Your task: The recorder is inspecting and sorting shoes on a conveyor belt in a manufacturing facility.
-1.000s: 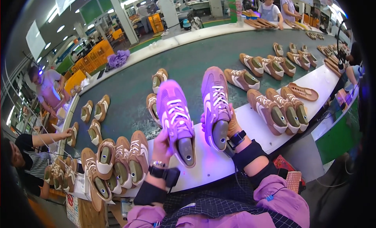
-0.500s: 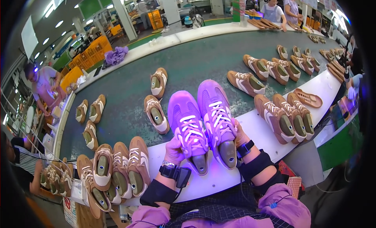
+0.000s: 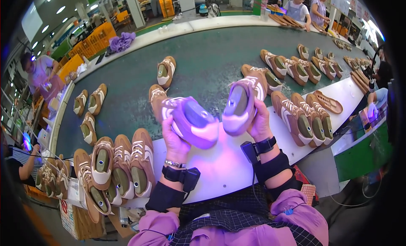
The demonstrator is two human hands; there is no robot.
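Note:
My left hand (image 3: 176, 140) is closed on a brown sneaker (image 3: 175, 115) with white laces, tilted with its pale heel toward the right. In my right hand (image 3: 260, 121) is a second brown sneaker (image 3: 252, 87), gripped by its side, toe pointing away and heel toward me. Both are held apart above the white ledge (image 3: 220, 170), under violet light that tints their heels. A green insole or filler shows in each opening. Behind the left one, a brown sneaker (image 3: 156, 93) on the green belt is partly hidden.
Several brown sneakers (image 3: 141, 159) crowd the ledge at left, and more (image 3: 296, 115) stand at right beside a loose sole (image 3: 327, 103). Other sneakers (image 3: 98, 97) rest on the green conveyor belt (image 3: 203, 55). People work at left (image 3: 42, 72) and far right (image 3: 296, 11).
The two sneakers were side by side, toes up; now they are apart and turned, showing their heels and openings. My hands have moved apart, and the view has shifted slightly.

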